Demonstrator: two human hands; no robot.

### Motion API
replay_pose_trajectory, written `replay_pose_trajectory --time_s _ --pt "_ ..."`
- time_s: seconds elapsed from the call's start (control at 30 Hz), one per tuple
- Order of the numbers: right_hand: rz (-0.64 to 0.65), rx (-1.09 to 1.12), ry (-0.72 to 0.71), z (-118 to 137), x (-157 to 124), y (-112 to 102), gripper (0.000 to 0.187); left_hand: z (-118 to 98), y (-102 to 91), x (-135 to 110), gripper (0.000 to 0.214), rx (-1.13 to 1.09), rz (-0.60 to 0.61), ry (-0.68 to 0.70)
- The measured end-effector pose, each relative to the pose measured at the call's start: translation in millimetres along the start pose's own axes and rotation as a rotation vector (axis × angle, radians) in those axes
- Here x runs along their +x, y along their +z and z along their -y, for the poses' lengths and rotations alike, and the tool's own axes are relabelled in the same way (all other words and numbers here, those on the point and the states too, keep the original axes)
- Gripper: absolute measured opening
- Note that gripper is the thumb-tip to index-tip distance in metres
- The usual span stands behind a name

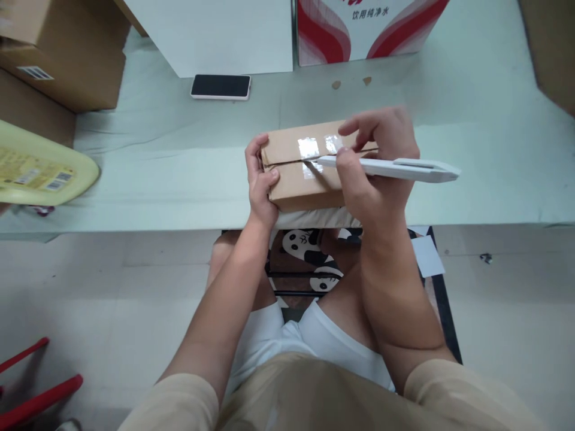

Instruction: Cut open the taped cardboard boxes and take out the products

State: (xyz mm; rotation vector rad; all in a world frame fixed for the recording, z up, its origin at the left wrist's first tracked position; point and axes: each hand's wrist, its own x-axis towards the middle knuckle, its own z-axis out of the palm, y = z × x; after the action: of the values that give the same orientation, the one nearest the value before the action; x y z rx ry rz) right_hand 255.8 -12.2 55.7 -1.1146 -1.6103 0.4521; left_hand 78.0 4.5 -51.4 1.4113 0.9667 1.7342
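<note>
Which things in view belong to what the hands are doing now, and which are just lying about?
In use: small brown taped cardboard box; long white plastic cutter, tip at the seam; left hand gripping the box's end; right hand holding the cutter.
Lying about: black flat phone with white rim; large brown cardboard boxes; red-and-white printed carton; yellow-green plastic item.

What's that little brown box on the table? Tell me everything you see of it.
The small cardboard box is plain brown and oblong, lying flat on the pale green table near its front edge. A seam runs along its top, crossed by patches of shiny clear tape. The left hand grips its left end; the right hand covers its right part, holding a white utility knife with its tip at the seam.
</note>
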Motion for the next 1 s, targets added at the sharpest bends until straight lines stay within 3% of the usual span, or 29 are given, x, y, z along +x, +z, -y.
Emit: replay_pose_trajectory --time_s 0.5,0.67,0.73,0.83,0.93,1.0 --pt "-0.061 0.197 0.015 -13 4 -18 0.011 -3 0.6 0 0.071 0.031 -0.018 -0.007" --pt "-0.223 0.186 0.008 -25 7 -25 0.008 -2 1.4 0 0.07 0.01 -0.015 -0.003" --pt "-0.349 0.259 -0.005 -28 9 -27 0.011 0 -0.1 0 0.07 0.009 -0.014 -0.003" --pt "-0.614 0.384 -0.033 -38 12 -32 0.032 4 -5.6 2 0.075 0.0 0.002 -0.007" --pt "-0.742 0.426 0.121 -62 13 -32 0.046 -3 -11.3 0 0.076 0.05 -0.031 -0.017" --pt "-0.705 0.441 0.264 -84 13 -28 0.046 -17 -12.8 -4 0.062 0.156 -0.096 -0.015"
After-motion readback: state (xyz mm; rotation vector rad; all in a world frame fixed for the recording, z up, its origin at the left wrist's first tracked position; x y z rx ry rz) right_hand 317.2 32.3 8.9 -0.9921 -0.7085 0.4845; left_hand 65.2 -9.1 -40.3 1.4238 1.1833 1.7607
